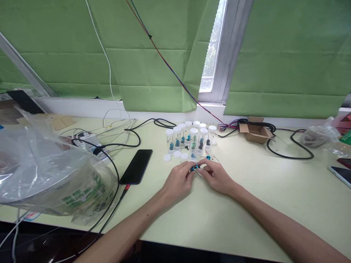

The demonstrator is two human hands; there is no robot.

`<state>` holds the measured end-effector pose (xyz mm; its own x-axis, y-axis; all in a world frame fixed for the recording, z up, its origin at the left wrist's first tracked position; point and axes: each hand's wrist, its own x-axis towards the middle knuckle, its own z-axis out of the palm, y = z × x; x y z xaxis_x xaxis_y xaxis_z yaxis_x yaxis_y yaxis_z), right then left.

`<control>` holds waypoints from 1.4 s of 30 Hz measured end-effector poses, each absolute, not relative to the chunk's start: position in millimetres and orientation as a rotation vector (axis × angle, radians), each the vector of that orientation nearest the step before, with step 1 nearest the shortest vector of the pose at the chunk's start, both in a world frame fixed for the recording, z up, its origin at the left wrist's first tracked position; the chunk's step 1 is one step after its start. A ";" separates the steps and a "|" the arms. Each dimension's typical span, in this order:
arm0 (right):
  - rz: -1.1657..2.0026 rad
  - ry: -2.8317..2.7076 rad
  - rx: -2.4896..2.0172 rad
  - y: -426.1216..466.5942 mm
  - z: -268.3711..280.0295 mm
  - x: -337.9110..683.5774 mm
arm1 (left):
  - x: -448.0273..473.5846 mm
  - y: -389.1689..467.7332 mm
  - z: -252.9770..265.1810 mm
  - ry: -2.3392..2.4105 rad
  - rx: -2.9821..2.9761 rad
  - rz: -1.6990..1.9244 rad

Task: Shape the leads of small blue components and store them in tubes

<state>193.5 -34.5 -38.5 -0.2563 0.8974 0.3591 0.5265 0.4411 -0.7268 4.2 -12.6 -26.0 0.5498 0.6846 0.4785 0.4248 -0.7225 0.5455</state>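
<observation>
Over the table, my left hand [179,179] and my right hand [215,175] meet, fingertips pinched on a small blue-and-black part [195,167] whose exact kind I cannot make out. Just beyond them stand several clear plastic tubes with white caps [194,130], most holding a small blue or dark piece with thin wires. A similar blue piece with thin wires [208,157] lies on the table behind my right fingers. Several loose white caps [177,154] lie left of the fingers, in front of the tubes.
A black phone [136,167] with a cable plugged in lies left of my hands. Further left is a large plastic bag [55,175] around a round object. A power strip [91,140], tangled cables and an open cardboard box [255,132] are along the back. Another phone [340,175] lies far right.
</observation>
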 end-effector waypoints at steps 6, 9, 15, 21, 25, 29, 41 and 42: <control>0.606 -1.919 -1.205 -33.6 -40.4 194.4 | 3.6 -12.3 -27.9 0.902 2.429 0.949; 0.598 -1.917 -1.210 -32.8 -41.5 194.7 | 3.3 -12.2 -29.1 0.904 2.430 0.936; 0.556 -1.928 -1.221 -32.2 -40.2 194.4 | 3.4 -13.4 -27.5 0.903 2.457 0.901; 0.510 -1.947 -1.250 -31.5 -41.0 194.2 | 3.4 -14.4 -25.4 0.879 2.475 0.879; 0.520 -1.943 -1.256 -30.6 -42.7 194.7 | 3.6 -14.7 -25.8 0.865 2.468 0.878; 0.516 -1.941 -1.242 -30.7 -42.7 194.5 | 3.5 -14.7 -26.4 0.868 2.465 0.867; 0.604 -1.877 -1.253 -33.0 -37.6 192.4 | 3.1 -11.5 -26.1 0.932 2.432 0.934; 0.613 -1.887 -1.237 -33.4 -37.7 192.5 | 2.9 -11.2 -26.5 0.929 2.430 0.942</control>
